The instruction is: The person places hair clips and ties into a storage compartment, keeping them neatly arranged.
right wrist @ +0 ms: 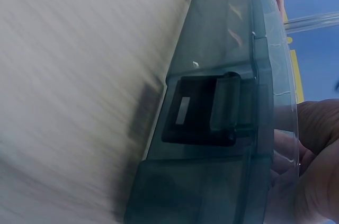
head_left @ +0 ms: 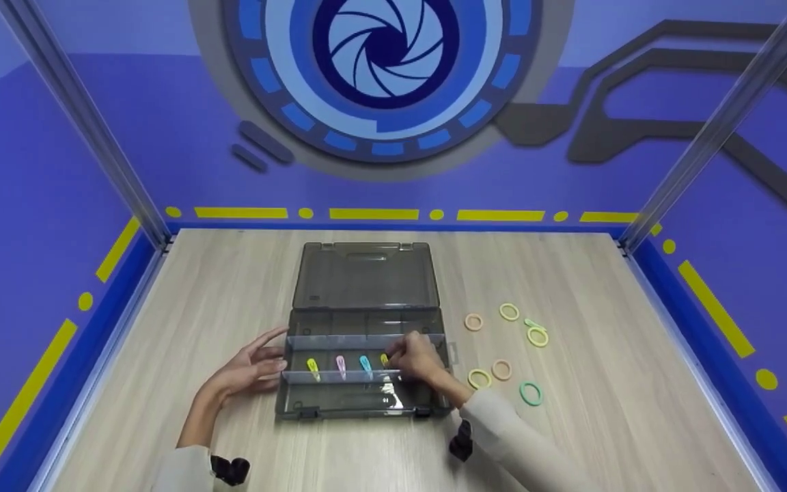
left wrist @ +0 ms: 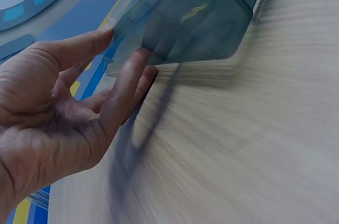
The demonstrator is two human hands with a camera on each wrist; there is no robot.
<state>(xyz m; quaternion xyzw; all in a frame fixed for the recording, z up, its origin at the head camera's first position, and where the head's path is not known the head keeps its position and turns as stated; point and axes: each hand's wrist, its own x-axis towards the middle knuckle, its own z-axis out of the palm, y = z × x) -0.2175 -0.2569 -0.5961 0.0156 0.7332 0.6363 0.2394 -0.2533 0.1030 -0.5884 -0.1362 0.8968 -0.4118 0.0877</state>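
A grey translucent plastic box with dividers lies with its lid folded back. In its middle row stand a yellow hair clip, a pink hair clip and a blue hair clip. My right hand reaches into that row and pinches another yellow hair clip, partly hidden by the fingers. My left hand touches the box's left end with fairly straight fingers. In the left wrist view, thumb and fingertips rest against the box wall.
Right of the box lie several rings, among them an orange ring, a yellow ring and a green ring. A light green hair clip lies beside another yellow ring. Blue panels enclose the wooden table.
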